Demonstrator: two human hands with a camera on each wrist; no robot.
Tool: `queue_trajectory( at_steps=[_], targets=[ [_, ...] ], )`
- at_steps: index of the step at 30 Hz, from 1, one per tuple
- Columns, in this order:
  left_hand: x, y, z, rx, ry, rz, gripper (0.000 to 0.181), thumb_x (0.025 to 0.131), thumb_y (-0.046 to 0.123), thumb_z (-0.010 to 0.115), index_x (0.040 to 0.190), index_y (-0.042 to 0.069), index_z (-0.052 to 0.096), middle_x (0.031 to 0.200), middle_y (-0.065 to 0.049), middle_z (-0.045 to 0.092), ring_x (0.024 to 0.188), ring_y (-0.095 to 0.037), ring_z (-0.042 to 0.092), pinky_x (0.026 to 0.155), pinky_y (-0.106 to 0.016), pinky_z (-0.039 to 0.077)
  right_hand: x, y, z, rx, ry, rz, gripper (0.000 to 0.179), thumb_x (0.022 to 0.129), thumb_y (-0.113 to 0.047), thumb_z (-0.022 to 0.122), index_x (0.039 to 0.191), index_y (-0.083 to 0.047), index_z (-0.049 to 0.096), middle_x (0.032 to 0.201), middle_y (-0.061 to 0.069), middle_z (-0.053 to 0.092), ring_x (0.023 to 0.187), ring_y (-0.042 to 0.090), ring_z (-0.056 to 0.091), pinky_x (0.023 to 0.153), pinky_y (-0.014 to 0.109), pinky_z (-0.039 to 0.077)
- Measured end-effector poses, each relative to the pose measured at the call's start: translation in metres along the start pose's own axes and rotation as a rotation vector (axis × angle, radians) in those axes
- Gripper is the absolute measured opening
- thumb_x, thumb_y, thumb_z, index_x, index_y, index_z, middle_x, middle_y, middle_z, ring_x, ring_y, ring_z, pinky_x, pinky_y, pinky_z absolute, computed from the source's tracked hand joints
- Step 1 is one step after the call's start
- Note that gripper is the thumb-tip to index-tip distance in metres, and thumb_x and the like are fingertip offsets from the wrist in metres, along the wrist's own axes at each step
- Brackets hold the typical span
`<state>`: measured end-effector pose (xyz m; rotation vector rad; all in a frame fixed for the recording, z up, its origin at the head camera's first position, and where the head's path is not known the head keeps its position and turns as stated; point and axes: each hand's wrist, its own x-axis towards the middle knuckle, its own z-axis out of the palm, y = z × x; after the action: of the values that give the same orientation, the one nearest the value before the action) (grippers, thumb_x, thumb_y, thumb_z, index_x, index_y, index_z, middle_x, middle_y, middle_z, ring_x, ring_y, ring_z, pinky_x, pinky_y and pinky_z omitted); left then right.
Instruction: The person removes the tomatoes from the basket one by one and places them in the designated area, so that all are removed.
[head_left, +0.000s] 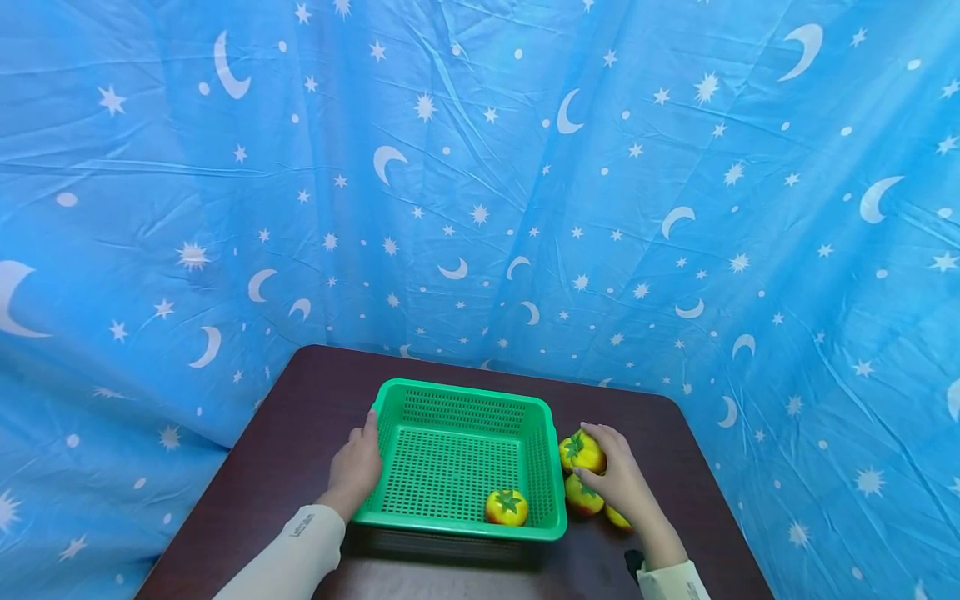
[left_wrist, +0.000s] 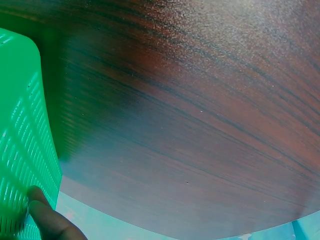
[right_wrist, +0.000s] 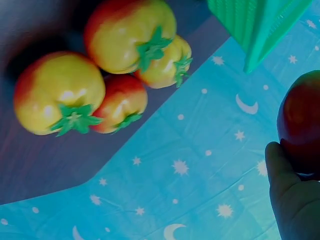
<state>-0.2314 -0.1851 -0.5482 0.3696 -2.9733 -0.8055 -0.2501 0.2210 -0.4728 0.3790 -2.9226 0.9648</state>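
In the head view, my left hand [head_left: 356, 469] holds the left side of a green plastic basket [head_left: 457, 527], its forefinger along the rim. The left wrist view shows fingertips [left_wrist: 38, 196] against the basket's slotted wall [left_wrist: 30, 145]. My right hand [head_left: 624, 477] grips a yellow-red tomato [head_left: 582, 452] with a green leafy top, just outside the basket's right side. In the right wrist view this tomato [right_wrist: 302, 122] is raised apart from the others, thumb against it. Another tomato [head_left: 507, 507] lies inside the basket, at its near right corner.
Several more tomatoes [right_wrist: 60, 95] sit clustered on the dark wooden table [head_left: 442, 575], right of the basket and partly hidden under my right hand in the head view. A blue curtain [head_left: 480, 167] with moons and stars hangs around the table's back and sides.
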Motion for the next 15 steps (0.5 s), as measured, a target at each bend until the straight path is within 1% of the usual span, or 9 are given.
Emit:
queue_trajectory(
  at_steps=[6, 15],
  targets=[
    [0.000, 0.000, -0.001, 0.008, 0.003, 0.007, 0.061, 0.103, 0.003, 0.043, 0.159, 0.001, 0.019, 0.120, -0.027, 0.057, 0.070, -0.023, 0.054, 0.066, -0.043, 0.050, -0.007, 0.007, -0.002, -0.012, -0.005, 0.033, 0.068, 0.088, -0.013, 0.075, 0.149, -0.012, 0.045, 0.155, 0.019, 0.038, 0.142, 0.040, 0.037, 0.111, 0.060, 0.041],
    [-0.001, -0.001, 0.000, 0.002, 0.005, 0.013, 0.063, 0.102, 0.002, 0.045, 0.159, 0.002, 0.019, 0.123, -0.027, 0.057, 0.073, -0.025, 0.056, 0.070, -0.046, 0.051, -0.017, 0.018, 0.002, -0.017, 0.021, 0.047, 0.067, 0.087, -0.011, 0.075, 0.147, -0.007, 0.047, 0.152, 0.020, 0.043, 0.141, 0.042, 0.036, 0.111, 0.062, 0.039]
  ],
)
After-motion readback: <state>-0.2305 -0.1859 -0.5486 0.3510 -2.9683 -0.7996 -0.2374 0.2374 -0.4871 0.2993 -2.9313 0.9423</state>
